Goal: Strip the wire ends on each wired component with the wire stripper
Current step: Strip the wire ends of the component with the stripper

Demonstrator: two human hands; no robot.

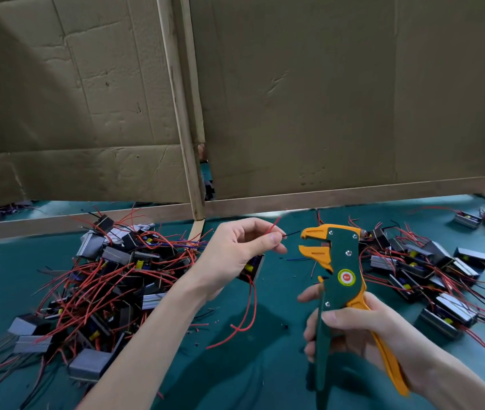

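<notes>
Teal mat (265,365) covers the table; open strip down centre frame between two heaps. Back edge closed by a wooden rail (324,199) and two cardboard panels (324,99), a narrow gap between them.

Count: one wire stripper (342,279), centre right, upright, gripped round its handles by the right hand (362,329). Its orange jaws stand apart. Left hand (235,253), centre, pinches a black wire (293,233) between thumb and forefinger, tip just short of the jaws, not touching. One wired component (251,267) sits just below that hand.

Left heap (111,276) and right heap (430,273): too tangled to count. Two loose units (483,216) upper right.

Round sticker on the stripper; lettering unreadable.
</notes>
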